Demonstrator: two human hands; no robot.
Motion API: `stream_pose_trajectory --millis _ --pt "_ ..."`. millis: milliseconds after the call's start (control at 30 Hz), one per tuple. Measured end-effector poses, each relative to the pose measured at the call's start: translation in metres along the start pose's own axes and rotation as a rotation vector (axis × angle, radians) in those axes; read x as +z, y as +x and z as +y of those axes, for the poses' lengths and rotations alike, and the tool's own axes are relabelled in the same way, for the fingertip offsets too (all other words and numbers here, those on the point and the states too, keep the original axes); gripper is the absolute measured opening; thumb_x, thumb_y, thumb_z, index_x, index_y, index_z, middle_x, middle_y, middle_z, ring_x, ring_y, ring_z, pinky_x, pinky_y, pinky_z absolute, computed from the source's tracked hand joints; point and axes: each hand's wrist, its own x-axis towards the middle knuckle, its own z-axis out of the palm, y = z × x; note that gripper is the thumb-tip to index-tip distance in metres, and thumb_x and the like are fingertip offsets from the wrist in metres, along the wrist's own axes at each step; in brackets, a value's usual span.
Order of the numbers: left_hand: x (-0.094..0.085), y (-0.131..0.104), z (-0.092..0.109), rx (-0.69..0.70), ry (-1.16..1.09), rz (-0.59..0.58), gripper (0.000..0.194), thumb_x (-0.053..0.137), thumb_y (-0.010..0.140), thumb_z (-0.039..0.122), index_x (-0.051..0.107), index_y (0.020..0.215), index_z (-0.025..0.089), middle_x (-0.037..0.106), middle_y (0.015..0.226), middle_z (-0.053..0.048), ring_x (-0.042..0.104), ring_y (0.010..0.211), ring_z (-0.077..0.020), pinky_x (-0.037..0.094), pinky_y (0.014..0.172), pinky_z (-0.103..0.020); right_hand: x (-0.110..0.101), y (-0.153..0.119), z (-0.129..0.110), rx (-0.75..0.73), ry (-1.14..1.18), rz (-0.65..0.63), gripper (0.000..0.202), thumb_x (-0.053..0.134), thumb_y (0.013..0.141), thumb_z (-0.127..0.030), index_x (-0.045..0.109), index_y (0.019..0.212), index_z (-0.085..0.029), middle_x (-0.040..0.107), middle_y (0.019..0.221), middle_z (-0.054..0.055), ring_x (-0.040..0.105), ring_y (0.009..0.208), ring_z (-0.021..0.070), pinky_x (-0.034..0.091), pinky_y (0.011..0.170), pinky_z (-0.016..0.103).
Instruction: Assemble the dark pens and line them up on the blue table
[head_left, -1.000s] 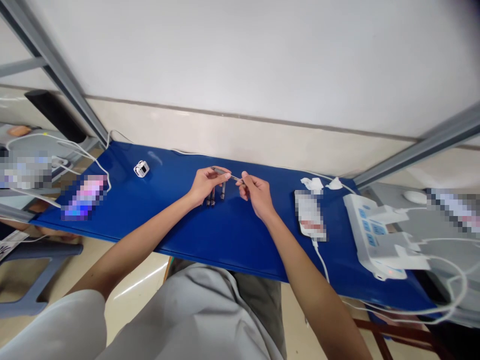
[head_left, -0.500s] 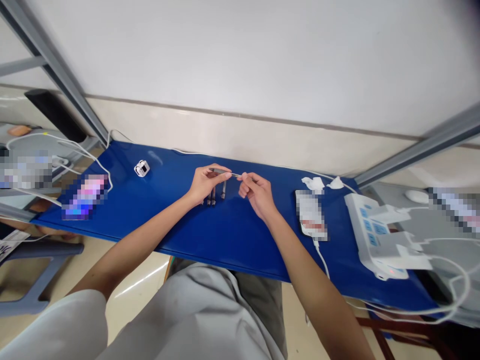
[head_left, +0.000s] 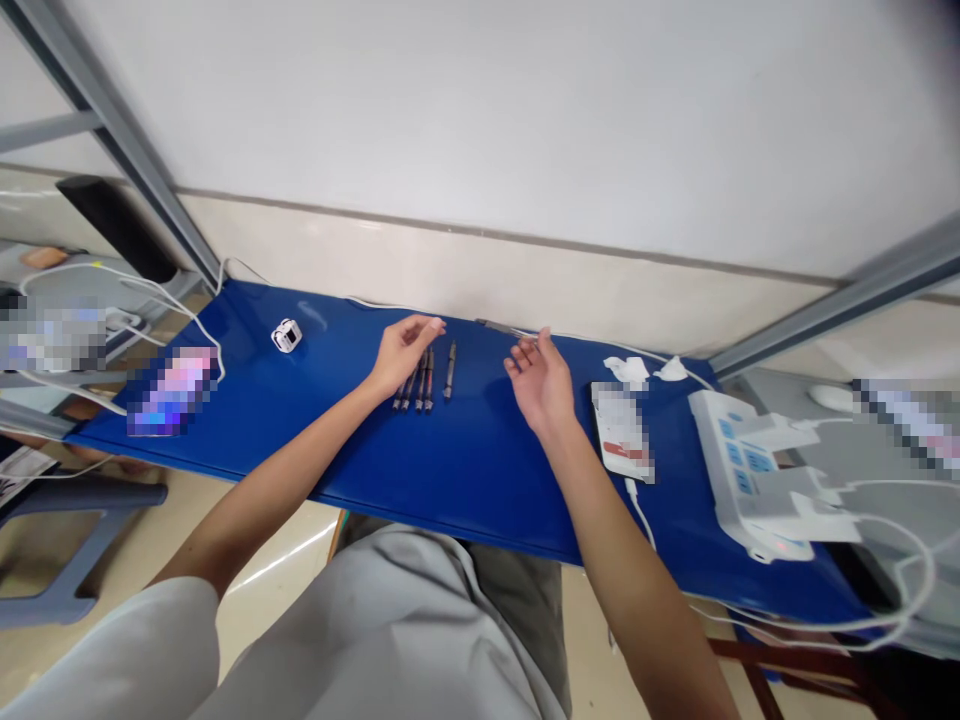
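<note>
Slim grey pen [head_left: 493, 325] clamped in right hand [head_left: 544, 385], near glossy blue tabletop's back edge [head_left: 304, 300], left hand [head_left: 401, 355] by slender dark pens [head_left: 429, 388], finger gap unclear

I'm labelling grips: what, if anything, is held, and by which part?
The right hand holds a slim grey item by its thin end; the left hand appears empty.

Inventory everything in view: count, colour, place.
Table: one, blue, centre
Pens: five visible, dark, central
Thin item: one, grey, right of pens
Gadget: one, white, table's left
Phones: two, colours blurred, both sides
Tissues: two, white, table's right
Power strip: one, white, right end
Rounded item: one, white, far right
Cables: several, white, both sides
Stool: one, grey, lower left
Tube: one, black, far left
Left hand: one, bare, by pens
Right hand: one, bare, holding thin item
</note>
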Motion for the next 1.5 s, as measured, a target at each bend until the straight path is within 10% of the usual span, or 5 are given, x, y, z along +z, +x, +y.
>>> stream_pose_trajectory --millis 167,467,1033,1300,1500 --pt "-0.031 0.018 -0.028 -0.027 0.3 0.058 0.038 0.081 0.096 0.056 0.082 0.106 0.02 0.083 0.103 -0.011 0.075 0.093 -0.0243 0.056 0.092 -0.039 -0.011 0.008 0.0 -0.031 0.004 0.019 0.051 0.094 0.085 -0.068 0.067 0.094 -0.027 0.075 0.107 0.004 0.075 0.11 0.0216 0.062 0.088 0.033" --pt "-0.035 0.012 -0.027 0.085 0.838 -0.192 0.015 0.077 0.101 0.036 0.083 0.105 0.022 0.077 0.098 -0.011 0.068 0.09 -0.0275 0.051 0.09 -0.042 -0.01 0.003 -0.014 0.021 0.073 -0.113 0.057 0.071 0.105 -0.072 0.048 0.08 -0.026 0.025 0.063 -0.008 0.026 0.049 0.0124 0.039 0.043 0.025" --pt "-0.047 0.014 -0.017 0.07 0.835 -0.295 0.023 0.074 0.102 0.042 0.083 0.109 0.022 0.079 0.103 -0.012 0.07 0.088 -0.027 0.052 0.087 -0.04 -0.031 0.002 -0.02 0.069 0.26 -0.048 0.063 0.058 0.099 -0.065 0.022 0.064 -0.026 0.016 0.052 -0.006 0.013 0.046 0.0118 0.024 0.037 0.03" --pt "-0.068 0.028 0.028 -0.197 0.916 -0.607 0.029 0.075 0.096 0.049 0.08 0.099 0.02 0.085 0.096 -0.009 0.077 0.085 -0.0258 0.05 0.074 -0.034 -0.022 -0.003 -0.022 0.15 0.465 0.035 0.058 0.048 0.105 -0.062 0.02 0.068 -0.027 0.016 0.055 -0.008 0.012 0.044 0.0117 0.02 0.037 0.031" --pt "-0.067 0.024 0.032 -0.247 0.849 -0.6 0.024 0.071 0.094 0.042 0.081 0.089 0.022 0.085 0.088 -0.005 0.078 0.082 -0.0239 0.051 0.073 -0.033 -0.016 -0.004 -0.019 0.088 0.367 0.0 0.061 0.061 0.105 -0.052 0.021 0.067 -0.026 0.018 0.057 -0.008 0.022 0.046 0.011 0.035 0.044 0.026"
